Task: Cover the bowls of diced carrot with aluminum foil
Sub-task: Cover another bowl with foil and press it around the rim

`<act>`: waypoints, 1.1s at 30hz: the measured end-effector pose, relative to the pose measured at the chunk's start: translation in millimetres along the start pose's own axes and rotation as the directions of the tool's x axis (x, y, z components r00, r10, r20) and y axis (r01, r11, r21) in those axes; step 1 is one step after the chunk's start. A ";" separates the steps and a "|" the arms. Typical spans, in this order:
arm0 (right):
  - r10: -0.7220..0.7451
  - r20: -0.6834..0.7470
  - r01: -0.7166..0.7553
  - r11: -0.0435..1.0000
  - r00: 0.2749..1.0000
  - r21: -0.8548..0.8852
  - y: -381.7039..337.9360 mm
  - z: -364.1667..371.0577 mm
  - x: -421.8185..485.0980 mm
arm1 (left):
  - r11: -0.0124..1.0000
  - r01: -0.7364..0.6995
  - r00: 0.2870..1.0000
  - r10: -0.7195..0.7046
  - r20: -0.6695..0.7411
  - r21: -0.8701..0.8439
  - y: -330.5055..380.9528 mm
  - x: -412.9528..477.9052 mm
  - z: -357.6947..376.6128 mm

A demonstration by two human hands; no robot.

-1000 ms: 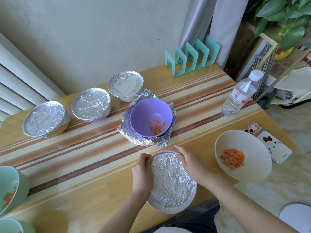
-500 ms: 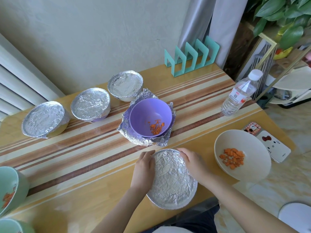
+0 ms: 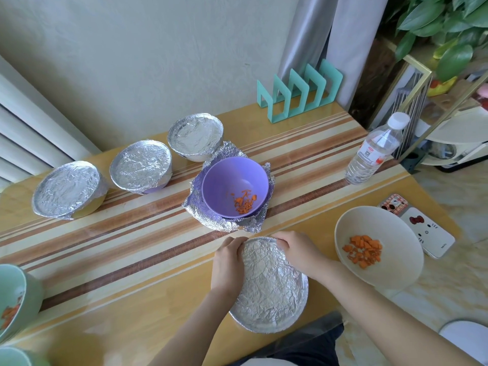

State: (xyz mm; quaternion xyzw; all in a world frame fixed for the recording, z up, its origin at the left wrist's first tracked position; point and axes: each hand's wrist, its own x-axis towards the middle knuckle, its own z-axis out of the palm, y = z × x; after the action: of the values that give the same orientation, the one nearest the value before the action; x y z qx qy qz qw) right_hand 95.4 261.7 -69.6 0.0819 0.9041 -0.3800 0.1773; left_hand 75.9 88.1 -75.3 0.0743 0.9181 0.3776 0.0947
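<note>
In the head view, the near bowl sits at the lower centre of the frame, close to the front edge of the counter, its mouth wholly covered by crinkled foil so its contents are hidden. The left hand lies on its left side with fingers curled down over the far-left rim, gripping the foil edge. The right hand lies on its upper right side, fingers curled over the far rim in the same way, the two hands nearly meeting at the top.

Just beyond, at the centre, a purple bowl stands uncovered on a loose foil sheet whose edges are turned up around it; a little diced carrot lies in its bottom. Behind it, from upper centre to left, run three sealed bowls: the back covered bowl, the middle covered bowl and the left covered bowl.

At the right a cream bowl overhangs the counter edge, uncovered, with a small heap of carrot pieces. At the lower left edge a green bowl shows some orange inside, and a second green bowl is mostly cut off.

A water bottle stands at the right, a teal rack at the back, and two phones beside the cream bowl
</note>
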 end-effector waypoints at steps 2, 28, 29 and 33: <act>-0.019 0.002 0.019 1.000 1.000 0.005 -1.6 3.3 -0.7 | 1.000 -0.011 1.000 0.011 0.016 0.011 -1.4 -1.3 -1.3; -0.101 -0.078 0.099 0.994 0.992 -0.037 -1.1 9.8 -4.7 | 0.987 0.112 0.992 -0.117 -0.041 -0.117 -1.2 -19.0 3.9; -0.099 -0.069 0.096 0.994 0.993 -0.044 -0.6 9.7 -5.4 | 0.987 0.113 0.992 -0.118 -0.039 -0.116 -2.2 -19.6 4.9; -0.111 -0.002 0.110 0.993 0.994 -0.048 -1.6 8.9 -7.2 | 0.991 0.079 0.995 -0.085 -0.051 -0.110 -3.7 -21.6 6.3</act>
State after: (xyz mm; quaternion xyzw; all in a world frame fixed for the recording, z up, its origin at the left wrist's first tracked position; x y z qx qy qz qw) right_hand 104.0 254.1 -71.6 0.0283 0.9165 -0.3674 0.1559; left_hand 98.1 85.2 -79.8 0.0207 0.9009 0.4244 0.0886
